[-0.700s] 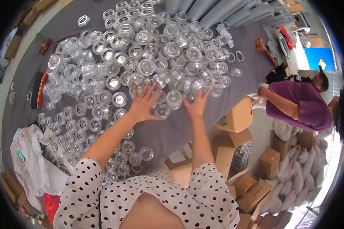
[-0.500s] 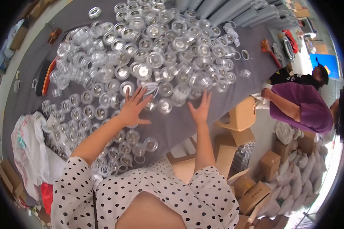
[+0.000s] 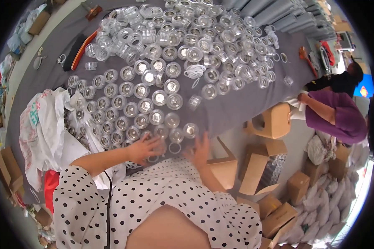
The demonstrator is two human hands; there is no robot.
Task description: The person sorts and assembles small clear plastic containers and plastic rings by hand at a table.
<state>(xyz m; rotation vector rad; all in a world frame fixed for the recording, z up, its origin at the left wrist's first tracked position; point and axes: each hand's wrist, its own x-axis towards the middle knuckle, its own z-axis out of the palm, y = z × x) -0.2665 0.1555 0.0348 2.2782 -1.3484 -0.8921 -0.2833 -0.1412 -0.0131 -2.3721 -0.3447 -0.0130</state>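
Clear plastic cups (image 3: 156, 117), round with no long axis, lie mostly left of and beyond the loose ring (image 3: 175, 153); left of it, the left hand (image 3: 144, 150), nearer most cups, has fingers spread; right of it, the right hand (image 3: 200, 152) has blurred fingers, seemingly parted.

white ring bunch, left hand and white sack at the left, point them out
White ring bunch (image 3: 194, 72): head view, its middle.
Left hand (image 3: 143, 150): head view, its back.
White sack (image 3: 45, 135): head view, its crumpled middle.
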